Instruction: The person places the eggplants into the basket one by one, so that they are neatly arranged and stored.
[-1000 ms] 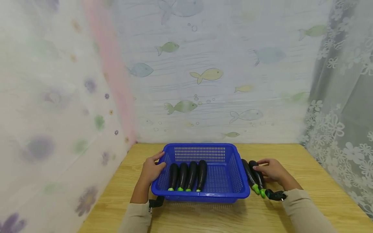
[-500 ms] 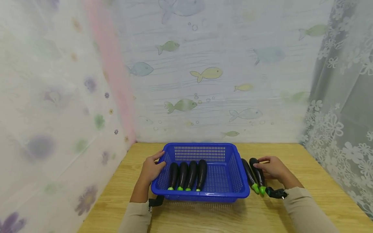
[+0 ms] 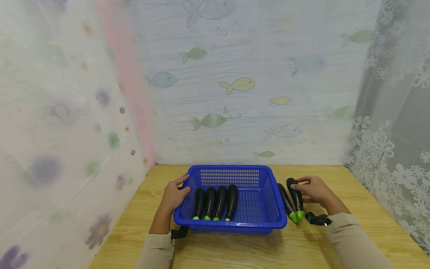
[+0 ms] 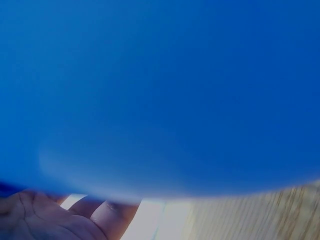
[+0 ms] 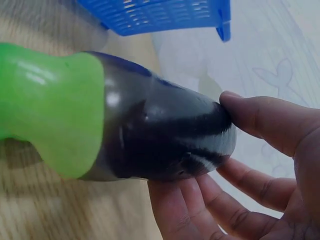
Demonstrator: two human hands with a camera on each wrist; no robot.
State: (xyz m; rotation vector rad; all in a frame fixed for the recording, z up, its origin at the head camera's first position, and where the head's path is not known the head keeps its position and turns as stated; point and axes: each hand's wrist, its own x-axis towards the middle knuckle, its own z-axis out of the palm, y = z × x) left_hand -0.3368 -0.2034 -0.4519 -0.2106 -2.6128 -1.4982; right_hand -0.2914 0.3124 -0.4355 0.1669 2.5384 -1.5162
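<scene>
A blue plastic basket [image 3: 231,225] stands on the table, with several dark eggplants [image 3: 220,203] side by side in its left half, green ends toward me. My left hand [image 3: 173,194] grips the basket's left rim, thumb over the edge; in the left wrist view the blue wall hides most of that hand [image 4: 55,220]. Right of the basket, my right hand [image 3: 314,190] pinches one eggplant [image 3: 295,194] by its dark rounded end. The right wrist view shows this eggplant [image 5: 160,120] between thumb and fingers, green cap pointing away. Another eggplant [image 3: 286,200] lies between it and the basket.
The wooden table [image 3: 242,250] reaches back to a fish-patterned curtain [image 3: 242,127]. A flower-patterned sheet [image 3: 67,149] hangs along the left, and a lace curtain [image 3: 386,157] hangs on the right.
My right hand has lifted its eggplant slightly up and away from me, tilting it a little more upright. The left hand and basket stay in place.
</scene>
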